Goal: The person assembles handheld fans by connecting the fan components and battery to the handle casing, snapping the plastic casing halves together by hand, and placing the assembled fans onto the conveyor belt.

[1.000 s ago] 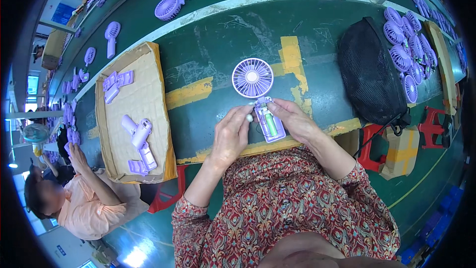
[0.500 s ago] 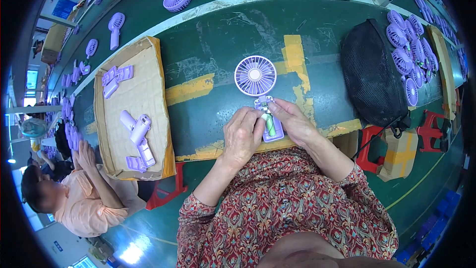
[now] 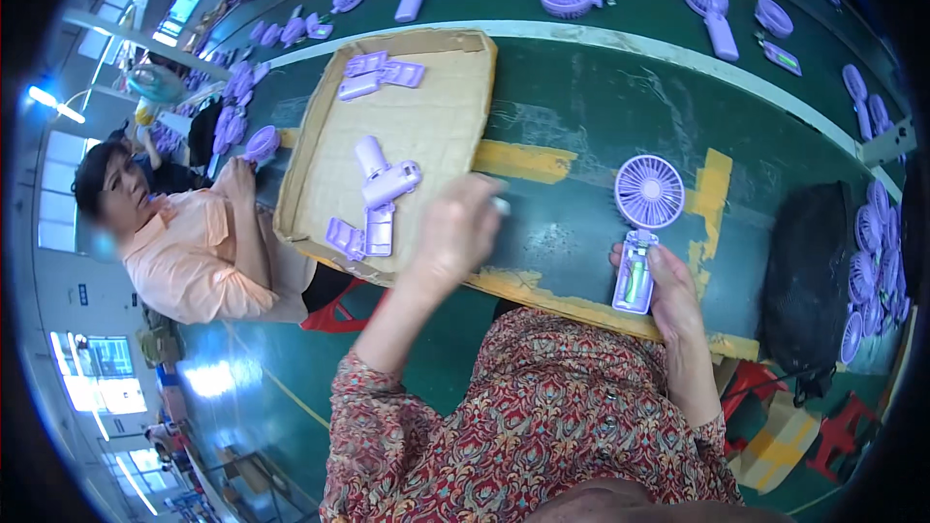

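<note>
My right hand [image 3: 677, 295] grips the handle of a purple handheld fan from its right side. The round fan head [image 3: 649, 192] points away from me, and the opened handle [image 3: 635, 273] shows a green battery cell inside. My left hand [image 3: 455, 230], blurred by motion, is at the right edge of a shallow cardboard box [image 3: 481, 102]. Its fingers are curled, with a small pale bit at their tips that I cannot make out. Inside the box lie loose purple handle shells, one group [image 3: 378, 76] at the far end and another [image 3: 389, 184] nearer.
A black mesh bag [image 3: 806, 276] lies right of the fan, beside a pile of purple fans [image 3: 872, 261]. More fans [image 3: 712, 15] stand spaced along the far strip behind a pale rail [image 3: 620, 37]. At left sits a co-worker [image 3: 194, 247] in a peach shirt.
My left hand has left the fan and moved left to the box's edge. My right hand now holds the handle alone. The whole view has swung left.
</note>
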{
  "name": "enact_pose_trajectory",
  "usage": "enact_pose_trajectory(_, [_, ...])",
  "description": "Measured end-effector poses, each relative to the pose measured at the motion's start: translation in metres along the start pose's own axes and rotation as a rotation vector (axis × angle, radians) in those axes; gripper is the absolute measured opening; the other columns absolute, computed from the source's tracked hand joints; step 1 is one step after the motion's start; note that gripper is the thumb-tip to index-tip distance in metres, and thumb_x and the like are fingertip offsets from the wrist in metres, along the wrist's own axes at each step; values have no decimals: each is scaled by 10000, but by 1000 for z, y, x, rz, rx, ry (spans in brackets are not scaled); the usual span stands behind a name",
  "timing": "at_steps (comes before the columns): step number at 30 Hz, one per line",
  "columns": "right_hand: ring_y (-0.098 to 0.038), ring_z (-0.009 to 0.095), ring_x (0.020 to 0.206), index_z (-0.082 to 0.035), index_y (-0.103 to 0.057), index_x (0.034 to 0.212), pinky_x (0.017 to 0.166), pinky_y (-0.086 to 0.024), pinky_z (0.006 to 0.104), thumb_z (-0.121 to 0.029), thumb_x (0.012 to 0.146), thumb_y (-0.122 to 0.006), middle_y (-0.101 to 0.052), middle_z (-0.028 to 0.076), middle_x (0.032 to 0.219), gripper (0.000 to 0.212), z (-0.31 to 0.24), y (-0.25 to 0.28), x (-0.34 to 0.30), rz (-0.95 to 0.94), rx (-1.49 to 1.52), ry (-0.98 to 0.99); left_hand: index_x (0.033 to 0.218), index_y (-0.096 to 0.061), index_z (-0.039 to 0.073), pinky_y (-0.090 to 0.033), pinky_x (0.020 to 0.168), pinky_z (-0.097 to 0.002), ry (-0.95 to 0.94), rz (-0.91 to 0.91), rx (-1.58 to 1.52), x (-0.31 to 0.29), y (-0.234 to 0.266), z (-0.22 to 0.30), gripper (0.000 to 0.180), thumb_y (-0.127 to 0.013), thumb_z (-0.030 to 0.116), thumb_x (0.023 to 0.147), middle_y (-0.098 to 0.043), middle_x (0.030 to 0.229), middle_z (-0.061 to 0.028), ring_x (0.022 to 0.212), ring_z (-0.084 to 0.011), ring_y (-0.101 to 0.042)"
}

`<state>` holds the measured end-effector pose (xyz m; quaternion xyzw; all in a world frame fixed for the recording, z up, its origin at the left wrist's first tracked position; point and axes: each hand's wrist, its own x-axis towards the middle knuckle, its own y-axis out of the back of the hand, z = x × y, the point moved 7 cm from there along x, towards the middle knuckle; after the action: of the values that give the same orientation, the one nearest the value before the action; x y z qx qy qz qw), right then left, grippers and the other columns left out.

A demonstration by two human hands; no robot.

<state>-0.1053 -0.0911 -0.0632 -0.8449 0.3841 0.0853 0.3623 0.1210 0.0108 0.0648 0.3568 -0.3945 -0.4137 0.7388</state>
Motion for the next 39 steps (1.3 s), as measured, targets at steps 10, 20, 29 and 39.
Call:
enact_pose_trajectory(10, [-591, 237, 1014, 54, -494, 1173, 901, -471, 341, -220, 950, -450, -594, 167, 1105, 356, -2, 0, 1, 4, 29, -19, 963, -602, 20, -472, 824, -434, 287, -313, 552, -5, 36, -149, 355, -692, 103, 631, -605, 987, -192, 933, -355, -575])
enact_pose_trajectory(20, [-600, 177, 960, 40, -496, 1172, 843, -483, 283, -191, 975, -388, -614, 131, 1059, 322, 0, -6, 5, 10, 64, -33, 1235, -440, -17, -506, 725, -277, 412, -148, -491, -7, -10, -18, 507, -622, 59, 767, -604, 987, -110, 833, -147, -599])
enact_pose_trajectory(29, [-552, 114, 951, 1, -483, 1173, 840, -463, 253, -219, 970, -425, -577, 74, 1066, 305, 3, -9, 3, 11, 109, -2, 1232, -429, -102, -520, 765, -317, 325, -373, -579, -20, -86, 83, 597, -651, 107, 720, -621, 1032, -223, 889, -245, -646])
enact_pose_trajectory(39, [-482, 135, 1082, -14, -404, 1288, 942, -400, 296, -143, 957, -400, -512, 75, 1178, 356, -1, -11, -4, -72, 177, -51, 1207, -439, -131, -542, 639, -330, 329, -405, -482, -15, -99, 97, 579, -628, 140, 731, -652, 827, -216, 705, -245, -674])
